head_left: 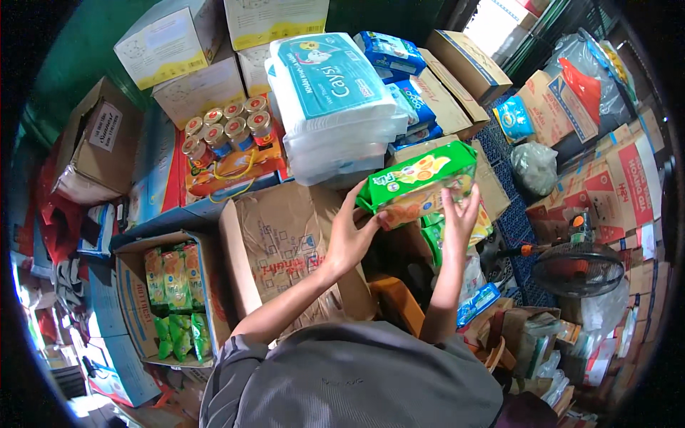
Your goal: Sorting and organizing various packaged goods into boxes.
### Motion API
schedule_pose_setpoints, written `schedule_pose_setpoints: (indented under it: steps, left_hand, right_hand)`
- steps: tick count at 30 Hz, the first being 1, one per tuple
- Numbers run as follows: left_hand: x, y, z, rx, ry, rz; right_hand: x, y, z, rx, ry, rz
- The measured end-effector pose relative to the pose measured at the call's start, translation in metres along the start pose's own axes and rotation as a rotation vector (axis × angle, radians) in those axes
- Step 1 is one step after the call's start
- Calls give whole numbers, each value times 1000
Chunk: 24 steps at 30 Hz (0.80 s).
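Note:
Between both hands is a green and orange snack pack (425, 173), its top printed with round biscuit-like pictures, raised in front of me. My left hand (349, 232) grips its left end, thumb on the near side. My right hand (458, 217) presses against the near face with its fingers partly spread. Just below, more green packaging (432, 239) shows, partly hidden by the pack and my right hand. Left of my arms an open carton (128, 307) holds several similar green packs (175, 278).
A brown carton (275, 235) with flaps lies left of my hands. Beyond it stand lidded jars (235, 128) and a stack of white wipe packs (332, 85). On the right are a black fan (578, 269), plastic bags (534, 169) and cartons (606, 185).

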State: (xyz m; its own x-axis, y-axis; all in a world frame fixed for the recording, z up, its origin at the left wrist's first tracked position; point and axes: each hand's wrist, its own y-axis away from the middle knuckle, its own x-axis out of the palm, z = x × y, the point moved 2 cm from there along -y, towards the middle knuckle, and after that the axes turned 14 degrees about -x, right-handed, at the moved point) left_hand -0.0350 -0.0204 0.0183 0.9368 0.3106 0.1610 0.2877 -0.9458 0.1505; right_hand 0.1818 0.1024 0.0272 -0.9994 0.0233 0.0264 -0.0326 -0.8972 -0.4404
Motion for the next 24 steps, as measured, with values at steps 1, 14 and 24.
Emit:
schedule_pose_setpoints:
  steps: [1, 14, 24]
  left_hand:
    - [7, -5, 0, 44, 46, 13]
    - [57, -85, 30, 4, 101, 302]
    - [59, -119, 71, -23, 72, 400]
  right_hand:
    - [-7, -8, -3, 22, -18, -27]
    - [-30, -139, -47, -84, 123, 63]
    - [-42, -172, -108, -188, 474, 375]
